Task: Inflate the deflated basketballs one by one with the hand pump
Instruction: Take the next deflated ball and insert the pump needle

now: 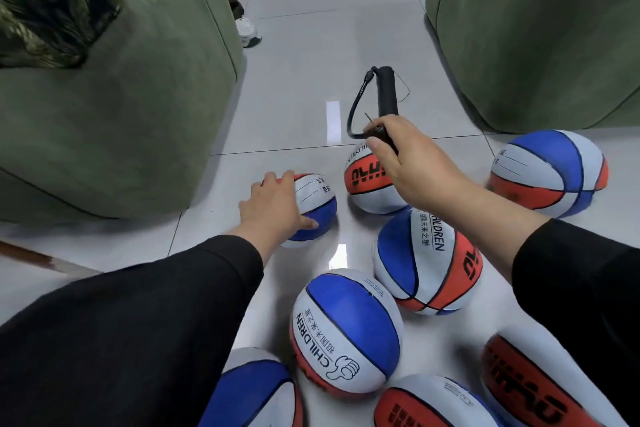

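Several red, white and blue basketballs lie on the tiled floor. My left hand (273, 208) rests on top of a small one (313, 206) at the left, fingers spread over it and thumb against its blue panel. My right hand (408, 163) grips the black hand pump (387, 92) and holds it above the floor; its hose (353, 114) loops round to the needle beside my thumb. Behind that hand lies another ball (370, 184). Closer to me are a ball marked CHILDREN (346, 333) and a dented one (429, 263).
Green upholstered seats stand at the left (121, 97) and at the back right (536, 28). Someone's shoe (247, 31) shows beside the left seat. More balls lie at the right (550, 172) and along the bottom edge (433, 402). Bare tiles stretch between the seats.
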`<state>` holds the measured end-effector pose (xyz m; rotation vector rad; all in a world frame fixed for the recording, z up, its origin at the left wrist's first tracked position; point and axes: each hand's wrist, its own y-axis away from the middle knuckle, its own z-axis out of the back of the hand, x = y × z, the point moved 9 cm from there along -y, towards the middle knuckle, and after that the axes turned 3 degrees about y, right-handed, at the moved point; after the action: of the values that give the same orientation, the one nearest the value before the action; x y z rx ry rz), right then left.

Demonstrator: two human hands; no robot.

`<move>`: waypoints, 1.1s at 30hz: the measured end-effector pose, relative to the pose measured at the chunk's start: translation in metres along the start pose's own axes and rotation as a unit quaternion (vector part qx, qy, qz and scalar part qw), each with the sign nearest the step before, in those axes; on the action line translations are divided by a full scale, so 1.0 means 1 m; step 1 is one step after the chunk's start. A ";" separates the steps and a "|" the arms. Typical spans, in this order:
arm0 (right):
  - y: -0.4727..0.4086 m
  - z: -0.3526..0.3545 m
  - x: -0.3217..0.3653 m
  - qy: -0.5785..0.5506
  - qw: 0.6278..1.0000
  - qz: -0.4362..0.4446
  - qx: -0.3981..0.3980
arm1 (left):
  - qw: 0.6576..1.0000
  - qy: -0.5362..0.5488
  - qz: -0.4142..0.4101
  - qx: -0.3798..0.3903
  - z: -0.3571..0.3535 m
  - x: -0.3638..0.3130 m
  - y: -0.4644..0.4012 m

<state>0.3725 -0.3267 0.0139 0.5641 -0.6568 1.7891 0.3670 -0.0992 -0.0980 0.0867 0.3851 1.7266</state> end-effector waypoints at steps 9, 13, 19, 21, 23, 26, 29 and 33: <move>0.009 -0.015 0.039 -0.004 0.999 0.016 0.028 | 0.988 0.132 0.016 -0.074 -0.007 0.058 0.027; 0.012 -0.018 0.068 0.000 0.999 0.027 0.039 | 0.975 0.174 0.026 -0.136 0.021 0.092 0.059; 0.033 -0.033 0.135 -0.002 0.995 0.062 0.073 | 0.951 0.229 0.044 -0.201 0.070 0.148 0.127; 0.045 -0.036 0.159 0.008 0.994 0.074 0.082 | 0.948 0.227 0.034 -0.221 0.084 0.163 0.153; 0.060 -0.035 0.183 0.010 0.993 0.080 0.083 | 0.944 0.227 0.015 -0.237 0.099 0.172 0.182; 0.084 -0.029 0.221 0.003 0.993 0.086 0.079 | 0.941 0.215 -0.017 -0.262 0.122 0.179 0.230; 0.112 -0.022 0.258 0.009 0.994 0.085 0.073 | 0.936 0.223 -0.026 -0.271 0.143 0.186 0.281; 0.143 -0.018 0.289 0.000 0.996 0.057 0.071 | 0.930 0.255 -0.049 -0.259 0.160 0.188 0.335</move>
<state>0.1505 -0.1506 0.1697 0.6324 -0.5741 1.9548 0.0576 0.0686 0.1242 -0.7658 0.2892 1.6850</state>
